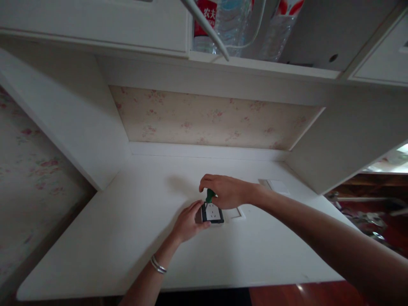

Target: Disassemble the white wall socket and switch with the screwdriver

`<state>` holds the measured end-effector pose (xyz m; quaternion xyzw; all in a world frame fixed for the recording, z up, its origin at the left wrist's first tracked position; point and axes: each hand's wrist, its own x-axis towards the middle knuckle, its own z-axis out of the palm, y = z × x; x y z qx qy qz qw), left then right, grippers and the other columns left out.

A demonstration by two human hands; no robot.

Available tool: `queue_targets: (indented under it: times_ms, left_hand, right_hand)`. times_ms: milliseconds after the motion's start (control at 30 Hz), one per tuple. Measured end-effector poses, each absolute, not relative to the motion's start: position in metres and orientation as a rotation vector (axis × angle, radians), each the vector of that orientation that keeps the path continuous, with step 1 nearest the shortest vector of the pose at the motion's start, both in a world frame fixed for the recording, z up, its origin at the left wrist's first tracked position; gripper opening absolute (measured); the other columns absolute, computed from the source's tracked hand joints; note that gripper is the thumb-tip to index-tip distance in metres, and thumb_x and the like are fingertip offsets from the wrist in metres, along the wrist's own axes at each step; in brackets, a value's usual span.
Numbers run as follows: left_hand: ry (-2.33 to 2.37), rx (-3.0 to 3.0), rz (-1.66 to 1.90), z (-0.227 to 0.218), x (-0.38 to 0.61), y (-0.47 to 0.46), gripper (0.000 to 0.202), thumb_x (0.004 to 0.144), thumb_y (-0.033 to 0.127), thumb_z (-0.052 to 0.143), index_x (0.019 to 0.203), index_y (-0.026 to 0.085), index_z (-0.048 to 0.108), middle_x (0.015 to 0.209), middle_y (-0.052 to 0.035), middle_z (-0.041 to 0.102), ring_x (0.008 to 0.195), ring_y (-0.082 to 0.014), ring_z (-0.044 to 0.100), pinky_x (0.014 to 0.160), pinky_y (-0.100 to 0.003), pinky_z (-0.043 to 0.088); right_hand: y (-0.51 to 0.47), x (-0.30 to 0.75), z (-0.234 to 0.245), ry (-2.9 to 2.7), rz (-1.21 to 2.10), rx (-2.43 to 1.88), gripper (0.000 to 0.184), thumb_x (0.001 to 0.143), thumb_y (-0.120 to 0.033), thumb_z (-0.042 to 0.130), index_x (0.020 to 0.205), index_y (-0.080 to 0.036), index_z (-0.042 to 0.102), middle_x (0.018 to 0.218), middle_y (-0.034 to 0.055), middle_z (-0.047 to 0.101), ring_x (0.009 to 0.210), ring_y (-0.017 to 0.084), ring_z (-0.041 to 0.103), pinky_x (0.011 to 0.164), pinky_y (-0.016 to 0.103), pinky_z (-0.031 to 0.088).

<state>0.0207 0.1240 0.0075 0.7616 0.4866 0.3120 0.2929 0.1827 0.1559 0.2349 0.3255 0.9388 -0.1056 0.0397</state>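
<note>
A wall socket (212, 212) with a white face and a dark surround is on the white desk. My left hand (190, 222) grips its left side, fingers along the top edge and thumb at the bottom. My right hand (226, 191) is closed around the green handle of a screwdriver (209, 195) above the socket. The tool points down at the socket's upper left part; its tip is too small to make out. Just right of the socket lies a white square frame (237, 213), partly hidden behind my right hand.
A white plate-like piece (277, 186) lies farther back on the right of the desk (105, 238). Overhead, a shelf (270, 66) holds plastic bottles (231, 25), and a white cable (207, 27) hangs from it. Side panels (70, 106) flank the desk.
</note>
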Motion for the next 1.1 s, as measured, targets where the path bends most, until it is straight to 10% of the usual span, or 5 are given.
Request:
queue_targets:
  times_ms: [300,500,667,867,1100]
  left_hand:
    - [1.295,2.01,0.835,0.0099,0.0213,0.1242,0.074,0.071,0.043,0.074,0.136,0.025,0.043,0.141,-0.0065,0.047,0.127,-0.0273,0.045,0.109,-0.042,0.034]
    - [1.299,2.019,0.83,0.0095,0.0212,0.1239,0.073,0.072,0.042,0.074,0.136,0.025,0.044,0.139,-0.0069,0.049,0.126,-0.027,0.046,0.108,-0.042,0.035]
    - [1.286,2.02,0.847,0.0083,0.0212,0.1245,0.076,0.07,0.041,0.075,0.137,0.024,0.043,0.141,-0.0063,0.047,0.128,-0.026,0.045,0.11,-0.04,0.034]
    - [1.285,2.038,0.82,0.0115,0.0206,0.1241,0.073,0.071,0.044,0.075,0.135,0.025,0.045,0.139,-0.0065,0.049,0.125,-0.0263,0.048,0.107,-0.04,0.037]
    - [1.292,2.029,0.817,0.0123,0.0199,0.124,0.075,0.072,0.046,0.073,0.137,0.025,0.043,0.141,-0.0073,0.047,0.128,-0.0266,0.045,0.109,-0.041,0.035]
  right_hand:
    - [0.1535,0.1815,0.2363,2.889,-0.297,0.947,0.039,0.084,-0.018,0.05,0.123,-0.02,0.052,0.125,0.0097,0.057,0.096,0.021,0.062,0.076,0.03,0.046]
    - [0.153,0.1801,0.235,2.806,-0.156,1.149,0.035,0.093,-0.045,0.041,0.106,-0.02,0.061,0.105,0.0107,0.065,0.089,0.026,0.063,0.07,0.034,0.046]
    - [0.1566,0.1832,0.2357,2.893,-0.298,0.934,0.033,0.085,-0.019,0.051,0.118,-0.021,0.054,0.124,0.0097,0.055,0.089,0.019,0.063,0.07,0.028,0.045]
    - [0.159,0.1812,0.2353,2.816,-0.196,1.113,0.034,0.091,-0.045,0.045,0.109,-0.02,0.06,0.107,0.0102,0.064,0.089,0.025,0.063,0.071,0.034,0.045]
    - [0.1583,0.184,0.2399,2.853,-0.352,0.964,0.046,0.078,-0.022,0.059,0.123,-0.021,0.052,0.125,0.01,0.056,0.093,0.022,0.062,0.071,0.03,0.045]
